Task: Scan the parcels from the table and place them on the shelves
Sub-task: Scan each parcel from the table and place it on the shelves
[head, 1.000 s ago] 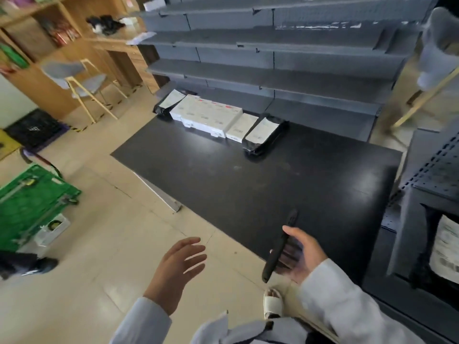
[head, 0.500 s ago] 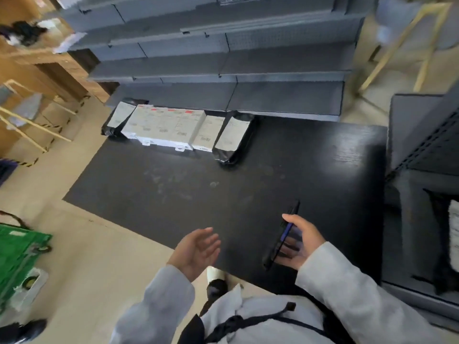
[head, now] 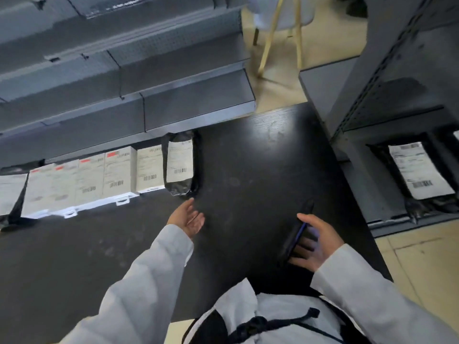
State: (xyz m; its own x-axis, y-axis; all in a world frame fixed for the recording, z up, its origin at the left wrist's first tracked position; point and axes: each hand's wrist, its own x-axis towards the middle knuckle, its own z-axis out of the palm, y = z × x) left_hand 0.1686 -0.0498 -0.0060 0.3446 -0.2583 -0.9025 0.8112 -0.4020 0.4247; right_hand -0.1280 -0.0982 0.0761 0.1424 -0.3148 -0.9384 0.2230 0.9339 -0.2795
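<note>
Head view: your left hand [head: 187,219] reaches over the table [head: 260,155], palm up, fingers relaxed and spread, holding nothing, just short of the black bag [head: 180,163]. That bag lies at the right end of the parcel row along the table's far edge, its white label facing up, touching the small box [head: 149,168] beside it. It looks like a soft poly mailer, probably light and floppy, its film likely slick. Take it across the middle, thumb on the label side and fingers under, so it does not sag or slide. Keep the barcode clear of your fingers for the scan.

Your right hand [head: 316,240] holds the scanner [head: 296,234], a dark, slim device, fingers curled under it and thumb over the top.

The white boxes [head: 82,181] further left look stiff and easy to lift by their edges. The grey shelves [head: 173,95] stand close behind the row, so lift the bag toward you. To the right, another bag [head: 419,175] already lies on the side shelf [head: 360,170]. Nothing lies between your left hand and the bag.
</note>
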